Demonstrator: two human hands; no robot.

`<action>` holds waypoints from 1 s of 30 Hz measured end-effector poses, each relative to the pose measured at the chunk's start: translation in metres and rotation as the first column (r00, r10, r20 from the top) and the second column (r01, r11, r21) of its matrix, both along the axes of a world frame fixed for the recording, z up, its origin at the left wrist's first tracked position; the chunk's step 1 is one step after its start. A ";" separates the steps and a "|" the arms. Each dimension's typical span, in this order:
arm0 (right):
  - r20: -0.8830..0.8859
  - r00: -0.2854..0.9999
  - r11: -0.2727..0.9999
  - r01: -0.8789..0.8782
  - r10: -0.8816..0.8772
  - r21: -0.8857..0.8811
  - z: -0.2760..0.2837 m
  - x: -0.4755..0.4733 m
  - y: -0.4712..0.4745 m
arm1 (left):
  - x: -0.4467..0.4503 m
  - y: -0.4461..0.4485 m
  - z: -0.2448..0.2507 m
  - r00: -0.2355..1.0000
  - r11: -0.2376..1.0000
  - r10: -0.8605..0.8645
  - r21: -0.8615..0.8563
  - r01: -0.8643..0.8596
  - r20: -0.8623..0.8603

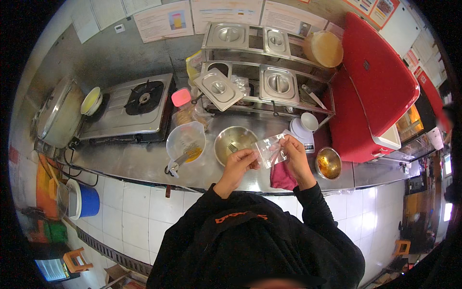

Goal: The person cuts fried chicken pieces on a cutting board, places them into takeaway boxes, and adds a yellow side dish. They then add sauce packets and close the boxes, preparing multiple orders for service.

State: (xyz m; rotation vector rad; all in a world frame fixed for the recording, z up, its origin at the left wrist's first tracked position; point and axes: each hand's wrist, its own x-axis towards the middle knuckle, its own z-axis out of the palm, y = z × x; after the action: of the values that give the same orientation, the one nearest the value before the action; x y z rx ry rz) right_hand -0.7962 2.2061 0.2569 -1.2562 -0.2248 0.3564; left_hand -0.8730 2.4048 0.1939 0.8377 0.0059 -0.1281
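Between my two hands a small clear plastic zip bag (270,151) is held up over the steel counter. My left hand (241,165) pinches its left edge, and my right hand (295,155) grips its right side. Beneath and to the left lies a steel mixing bowl (221,139) with a fork (232,147) in it. Farther left is a translucent plastic jug (178,139) with a whisk (186,155) and some orange-yellow contents. A dark pink cloth (282,178) lies under my right wrist. Behind my right hand a white bowl (309,121) sits on a kitchen scale (299,132).
A gas stove (115,123) with a large pot (63,112) is at the left. Lidded steel pans (279,85) stand in a rack behind the bowl. A red cool box (355,137) and a small steel bowl (328,163) with orange residue are at the right.
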 end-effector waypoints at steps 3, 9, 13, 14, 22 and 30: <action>-0.056 0.990 0.987 0.131 -0.126 0.092 0.001 -0.004 -0.007 | -0.002 -0.010 0.010 1.000 1.000 -0.007 0.023 0.008 -0.029; 0.133 0.972 0.977 0.204 -0.194 -0.061 0.005 -0.010 -0.015 | 0.000 -0.023 0.022 0.999 0.994 0.013 0.106 -0.009 -0.032; 0.722 0.635 0.735 0.622 -0.274 -0.268 0.016 -0.028 -0.002 | 0.002 -0.027 0.026 0.988 0.934 0.104 0.331 -0.135 0.110; 0.774 0.619 0.765 0.561 -0.134 -0.316 0.020 -0.033 -0.002 | 0.002 -0.029 0.027 0.982 0.927 0.114 0.340 -0.161 0.153; 0.455 0.859 0.868 0.025 0.235 -0.496 0.027 -0.024 -0.010 | -0.001 -0.013 0.036 0.977 0.778 -0.014 0.617 -0.124 0.214; 0.607 0.740 0.744 0.223 0.291 -0.630 0.001 -0.027 -0.013 | 0.005 -0.017 0.023 0.893 0.437 -0.133 0.834 -0.337 0.431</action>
State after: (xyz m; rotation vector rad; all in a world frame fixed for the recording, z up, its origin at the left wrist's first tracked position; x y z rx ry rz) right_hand -0.8229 2.1934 0.2578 -2.0997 -0.8143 -0.0367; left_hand -0.8681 2.3879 0.2170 1.9674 -0.3405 0.2343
